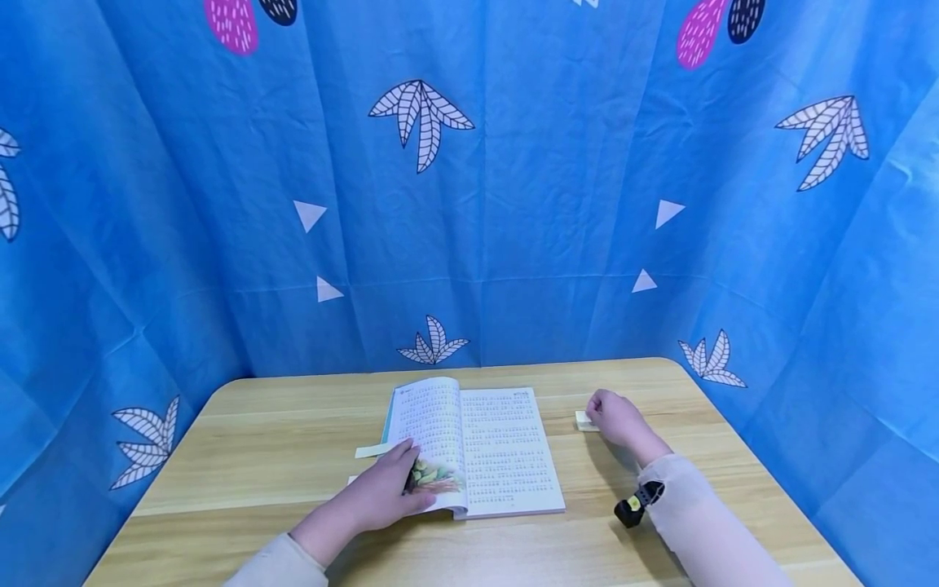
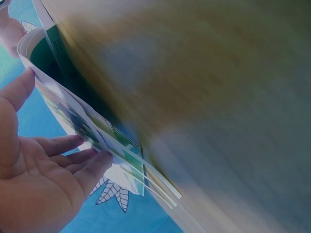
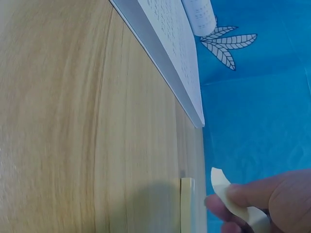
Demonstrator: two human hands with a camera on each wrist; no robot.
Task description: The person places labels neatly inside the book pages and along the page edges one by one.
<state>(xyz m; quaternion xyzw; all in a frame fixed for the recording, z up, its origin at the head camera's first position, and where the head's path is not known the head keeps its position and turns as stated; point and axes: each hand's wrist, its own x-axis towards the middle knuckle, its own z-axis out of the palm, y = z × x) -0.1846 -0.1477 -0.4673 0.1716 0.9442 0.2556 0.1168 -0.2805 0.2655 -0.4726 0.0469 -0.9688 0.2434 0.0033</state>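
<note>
An open book (image 1: 508, 448) with printed pages lies on the table, its left page (image 1: 429, 416) bulging up. My left hand (image 1: 381, 489) rests on that page's lower left, its fingers spread and fairly straight; the left wrist view shows the fingertips (image 2: 104, 158) against the paper. Pale sticky strips (image 1: 372, 450) stick out from the book's left side. To the right of the book, my right hand (image 1: 620, 422) pinches a curled pale yellow sticky note (image 3: 221, 187) between thumb and fingers. Below it a sticky-note pad (image 3: 186, 204) lies on the table, partly cut off by the frame.
The wooden table (image 1: 249, 456) has rounded far corners. A blue patterned curtain (image 1: 557, 204) hangs behind it and at both sides. A black strap with a small device (image 1: 635, 505) is on my right wrist.
</note>
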